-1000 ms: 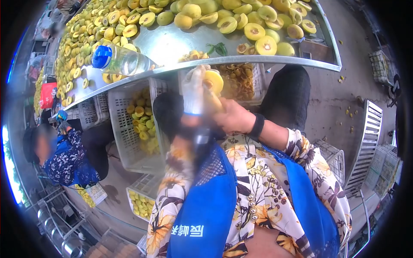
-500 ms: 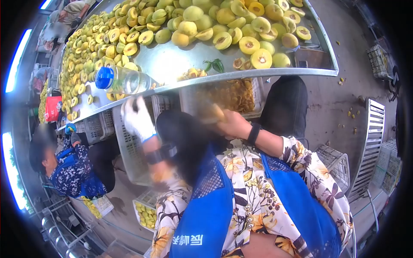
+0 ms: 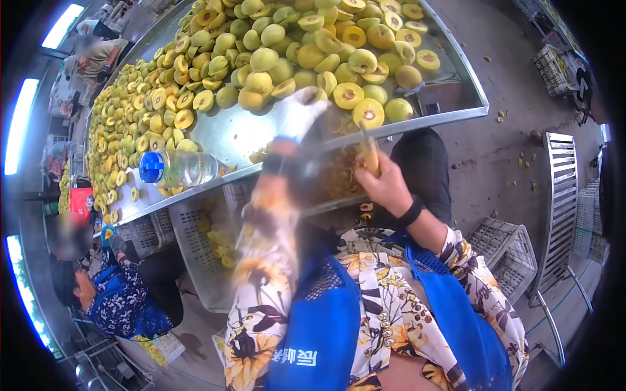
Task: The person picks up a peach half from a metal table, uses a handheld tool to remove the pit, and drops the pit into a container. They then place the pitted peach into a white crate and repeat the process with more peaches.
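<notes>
My left hand (image 3: pixel 298 116), in a white glove, reaches over the metal table's front edge to the fruit pile. Its fingers are blurred beside the halved fruit (image 3: pixel 326 82), and whether they grip one is unclear. My bare right hand (image 3: pixel 386 184) is closed around a knife (image 3: pixel 370 155) with a yellowish handle, its tip pointing up, just in front of the table edge. Many yellow-green fruits (image 3: pixel 263 59), whole and halved, cover the metal table (image 3: pixel 225 130). A clear bottle with a blue cap (image 3: pixel 179 168) lies on its side at the left.
Below the table edge stand a white crate (image 3: pixel 199 260) with fruit pieces and a crate of scraps (image 3: pixel 336 186). A co-worker in blue (image 3: pixel 124 290) sits at the left, another person (image 3: pixel 98 58) farther back. Empty crates (image 3: pixel 501 251) and a slatted rack (image 3: pixel 559 208) are at the right.
My left hand has moved up and right from beside the bottle to the fruit pile. My right hand has shifted right with the knife, now upright. The view has shifted; fruit pieces now show in the left crate.
</notes>
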{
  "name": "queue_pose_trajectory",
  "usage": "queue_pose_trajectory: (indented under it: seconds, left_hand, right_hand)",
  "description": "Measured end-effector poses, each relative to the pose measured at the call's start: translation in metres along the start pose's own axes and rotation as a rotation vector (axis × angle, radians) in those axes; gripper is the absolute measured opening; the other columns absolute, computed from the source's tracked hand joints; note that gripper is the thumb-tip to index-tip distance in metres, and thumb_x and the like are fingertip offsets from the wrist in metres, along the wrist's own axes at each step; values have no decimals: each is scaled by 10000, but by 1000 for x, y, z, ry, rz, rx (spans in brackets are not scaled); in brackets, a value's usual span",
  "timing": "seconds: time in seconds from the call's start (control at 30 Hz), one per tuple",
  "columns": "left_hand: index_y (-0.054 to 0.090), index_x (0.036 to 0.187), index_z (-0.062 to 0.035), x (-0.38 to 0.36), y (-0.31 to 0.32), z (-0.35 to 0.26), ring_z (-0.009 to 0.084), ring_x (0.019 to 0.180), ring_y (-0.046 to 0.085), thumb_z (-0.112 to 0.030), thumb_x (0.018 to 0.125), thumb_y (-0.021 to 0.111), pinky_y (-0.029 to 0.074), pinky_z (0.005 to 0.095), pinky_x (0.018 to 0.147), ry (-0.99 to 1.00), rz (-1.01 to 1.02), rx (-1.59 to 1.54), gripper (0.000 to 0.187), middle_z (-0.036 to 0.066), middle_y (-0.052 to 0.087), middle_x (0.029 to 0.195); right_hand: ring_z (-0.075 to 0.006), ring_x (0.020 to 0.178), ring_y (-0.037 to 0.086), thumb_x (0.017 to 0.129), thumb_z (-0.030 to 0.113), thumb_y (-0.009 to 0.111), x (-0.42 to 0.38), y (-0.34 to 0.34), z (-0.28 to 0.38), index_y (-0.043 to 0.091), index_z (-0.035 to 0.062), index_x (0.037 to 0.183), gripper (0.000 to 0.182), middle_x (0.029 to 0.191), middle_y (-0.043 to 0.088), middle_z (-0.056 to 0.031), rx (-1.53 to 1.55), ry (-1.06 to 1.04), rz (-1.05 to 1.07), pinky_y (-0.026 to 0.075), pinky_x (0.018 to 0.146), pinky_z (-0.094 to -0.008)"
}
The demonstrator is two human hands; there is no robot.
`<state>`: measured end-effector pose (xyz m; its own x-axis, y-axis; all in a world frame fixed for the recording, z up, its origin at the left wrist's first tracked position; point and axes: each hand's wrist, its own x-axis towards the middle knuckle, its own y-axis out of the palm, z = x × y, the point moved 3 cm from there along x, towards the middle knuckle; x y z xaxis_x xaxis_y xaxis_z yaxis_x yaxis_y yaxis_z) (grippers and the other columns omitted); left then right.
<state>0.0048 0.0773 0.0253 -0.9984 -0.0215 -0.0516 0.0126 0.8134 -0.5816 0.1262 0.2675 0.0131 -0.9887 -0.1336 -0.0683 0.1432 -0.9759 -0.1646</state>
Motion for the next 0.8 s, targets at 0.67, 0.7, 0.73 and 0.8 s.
queue_pose_trajectory:
  seconds: [0.67,0.7,0.73,0.8]
  left_hand:
    - [466,1235,-96,-157,5,33,226,1081,491,-430,903,468,413,373,910,-384,-388,-1293,471,78,495,1202]
    - [482,1220,-87,-161,-1,8,214,1053,501,-398,921,444,423,372,888,-452,-454,-1251,432,82,508,1177]
    - [484,1217,-85,-164,-1,4,209,1045,503,-396,923,441,427,367,881,-445,-427,-1240,430,81,512,1163]
    - [489,1210,-81,-167,0,0,198,1028,507,-393,926,436,435,356,868,-424,-376,-1217,425,81,522,1134]
  right_hand:
    - [-225,696,623,712,260,693,8,73,41,535,-3,1114,505,817,642,-143,-173,-142,86,488,672,-307]
    - [-226,689,622,714,255,690,8,68,47,541,0,1104,490,801,639,-146,-206,-103,69,486,662,-311]
    - [-227,682,621,715,250,687,6,65,48,547,2,1095,475,785,637,-148,-238,-59,51,485,653,-314]
    - [-271,691,618,729,247,677,6,64,45,566,29,1056,409,766,630,-163,-177,-100,71,483,635,-351]
